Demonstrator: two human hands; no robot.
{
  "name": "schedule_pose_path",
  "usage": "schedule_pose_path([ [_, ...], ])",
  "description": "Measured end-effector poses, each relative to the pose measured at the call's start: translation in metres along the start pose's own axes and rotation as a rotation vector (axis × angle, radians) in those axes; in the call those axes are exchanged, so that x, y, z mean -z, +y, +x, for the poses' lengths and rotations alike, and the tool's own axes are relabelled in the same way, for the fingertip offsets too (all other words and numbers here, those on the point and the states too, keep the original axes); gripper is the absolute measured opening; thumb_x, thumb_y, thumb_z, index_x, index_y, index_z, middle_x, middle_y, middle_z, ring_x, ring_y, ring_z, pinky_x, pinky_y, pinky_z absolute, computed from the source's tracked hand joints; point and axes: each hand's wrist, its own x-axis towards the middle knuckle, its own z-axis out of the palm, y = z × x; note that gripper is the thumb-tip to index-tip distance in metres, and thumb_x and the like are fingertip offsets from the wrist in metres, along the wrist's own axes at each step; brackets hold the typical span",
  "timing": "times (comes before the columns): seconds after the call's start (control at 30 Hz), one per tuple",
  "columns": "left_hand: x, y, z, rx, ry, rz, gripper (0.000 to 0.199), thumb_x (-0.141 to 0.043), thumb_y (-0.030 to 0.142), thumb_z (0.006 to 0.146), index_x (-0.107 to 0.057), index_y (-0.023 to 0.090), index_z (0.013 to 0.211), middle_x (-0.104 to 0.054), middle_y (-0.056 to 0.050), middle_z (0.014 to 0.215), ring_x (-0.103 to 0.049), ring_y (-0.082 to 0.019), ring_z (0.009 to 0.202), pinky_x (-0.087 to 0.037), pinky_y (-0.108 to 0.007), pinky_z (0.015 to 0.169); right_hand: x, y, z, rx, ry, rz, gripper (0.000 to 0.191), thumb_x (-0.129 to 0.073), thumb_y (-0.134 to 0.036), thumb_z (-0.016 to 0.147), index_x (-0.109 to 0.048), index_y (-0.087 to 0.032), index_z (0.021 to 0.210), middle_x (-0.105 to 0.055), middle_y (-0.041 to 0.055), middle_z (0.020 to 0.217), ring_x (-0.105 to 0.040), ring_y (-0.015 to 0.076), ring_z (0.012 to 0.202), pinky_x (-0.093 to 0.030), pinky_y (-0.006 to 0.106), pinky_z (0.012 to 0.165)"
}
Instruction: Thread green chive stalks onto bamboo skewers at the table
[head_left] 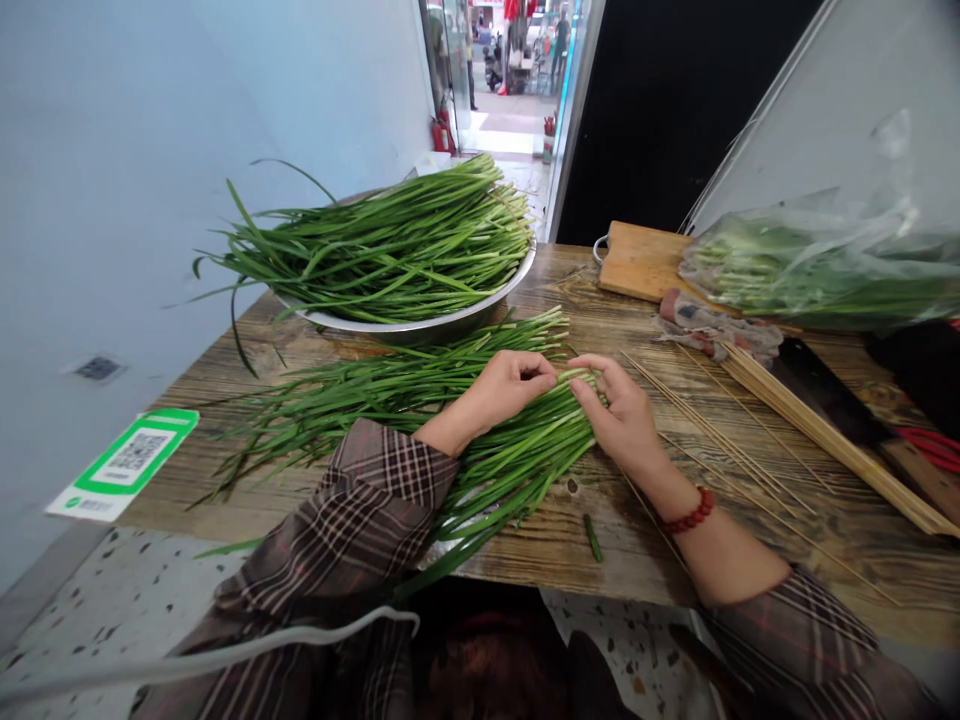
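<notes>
A loose row of garlic chives point(525, 450) lies on the wooden table in front of me, pale stem ends to the right and leaves trailing left. My left hand point(517, 385) is closed in a pinch at the pale ends, palm over the stalks. From the right, my right hand point(619, 410) curls thumb and fingers around the same stem ends, its fingertips close to the left ones. Exactly what lies between the left fingertips is partly hidden. Behind my hands is a second loose pile of garlic chives point(360, 385).
A metal basin point(450, 322) heaped with chives stands at the back. Thin bamboo skewers point(720, 440) lie to the right, beside a skewer bundle point(825, 430) and a cleaver point(832, 390). Farther back are a cutting board point(641, 260) and a plastic bag of greens point(825, 265).
</notes>
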Motion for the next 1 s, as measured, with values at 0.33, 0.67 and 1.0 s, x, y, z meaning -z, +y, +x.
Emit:
schedule_pose_path([
  [0.33, 0.004, 0.003, -0.002, -0.057, -0.143, 0.093, 0.020, -0.053, 0.028, 0.083, -0.065, 0.012, 0.083, -0.064, -0.001, 0.079, -0.055, -0.013, 0.074, -0.042, -0.024, 0.071, 0.006, -0.004, 0.004, -0.044, 0.004, -0.033, 0.031, -0.038, -0.041, 0.096, -0.061, -0.020, 0.100, -0.064, 0.0029, 0.081, -0.057, 0.0162, 0.069, -0.043, 0.028, 0.064],
  [0.67, 0.003, 0.001, -0.002, -0.056, -0.152, 0.184, 0.024, -0.051, 0.029, 0.085, -0.064, 0.011, 0.077, -0.061, -0.001, 0.072, -0.053, -0.012, 0.069, -0.041, -0.024, 0.067, 0.004, 0.004, 0.005, -0.172, -0.056, 0.152, 0.047, -0.033, -0.054, 0.095, -0.065, -0.020, 0.091, -0.067, 0.0046, 0.084, -0.061, 0.0190, 0.077, -0.045, 0.029, 0.068],
  [1.0, -0.006, -0.002, -0.001, -0.173, -0.112, 0.432, 0.025, -0.047, 0.024, 0.087, -0.059, 0.013, 0.068, -0.053, 0.002, 0.062, -0.046, -0.010, 0.063, -0.035, -0.023, 0.062, -0.003, -0.001, 0.005, -0.032, 0.037, -0.210, 0.028, -0.042, -0.037, 0.093, -0.057, -0.020, 0.077, -0.061, 0.0030, 0.070, -0.055, 0.0173, 0.067, -0.036, 0.028, 0.063],
])
